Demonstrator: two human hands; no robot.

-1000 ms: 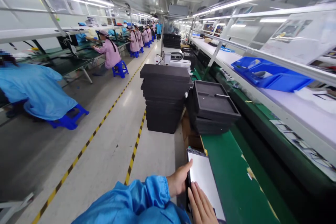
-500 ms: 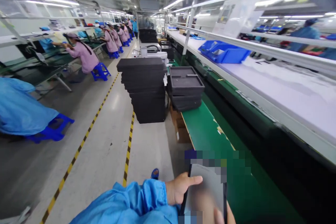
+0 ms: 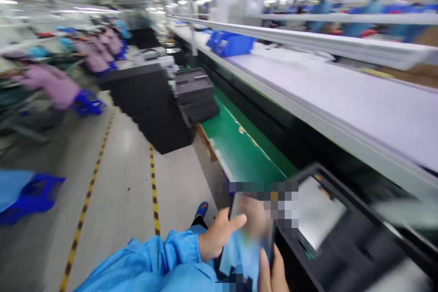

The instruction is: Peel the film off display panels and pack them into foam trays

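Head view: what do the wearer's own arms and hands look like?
The left arm wears a loose, wrinkled, bright blue sleeve with a snug cuff at the wrist; no markings show on it. The left hand and right hand are both ungloved. The right sleeve is out of frame.

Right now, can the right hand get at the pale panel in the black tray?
Probably not until freed: the right hand holds the reflective panel, though the pale panel looks uncovered in the black tray.
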